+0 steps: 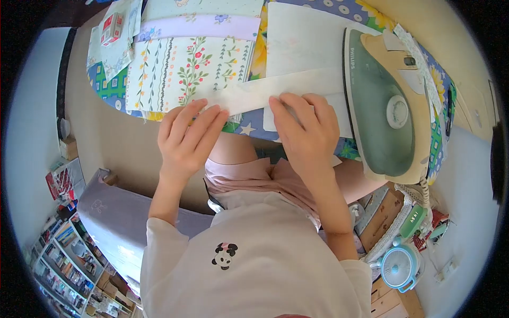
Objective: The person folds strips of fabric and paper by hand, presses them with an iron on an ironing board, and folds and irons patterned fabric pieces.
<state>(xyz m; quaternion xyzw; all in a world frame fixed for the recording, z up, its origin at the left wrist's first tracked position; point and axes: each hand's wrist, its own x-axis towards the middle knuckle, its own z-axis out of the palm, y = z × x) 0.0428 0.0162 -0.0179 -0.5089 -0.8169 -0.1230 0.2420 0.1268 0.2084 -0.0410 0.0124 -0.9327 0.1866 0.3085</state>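
A pale cream fabric strip (249, 97) stretches slantwise across the front of a patterned ironing board. At its left end, my left hand (190, 132) has its fingers closed on the strip, over a floral fabric stack. My right hand (308, 121) grips the strip's lower edge farther right, thumb and fingers bent, the fingertips partly hidden. Under the strip's right part lies a plain white sheet (302, 42). A green and cream iron (383, 106) rests on the board just right of my right hand. White fabric with printed flower vines (185, 63) lies beyond my left hand.
A small red and white box (111, 28) sits on folded fabric at the board's far left. A lavender strip (201, 27) crosses the floral stack. The iron's cord (425, 191) hangs down at right, near a light blue pot (398, 266). A dark pen-like item (449, 111) lies at the right edge.
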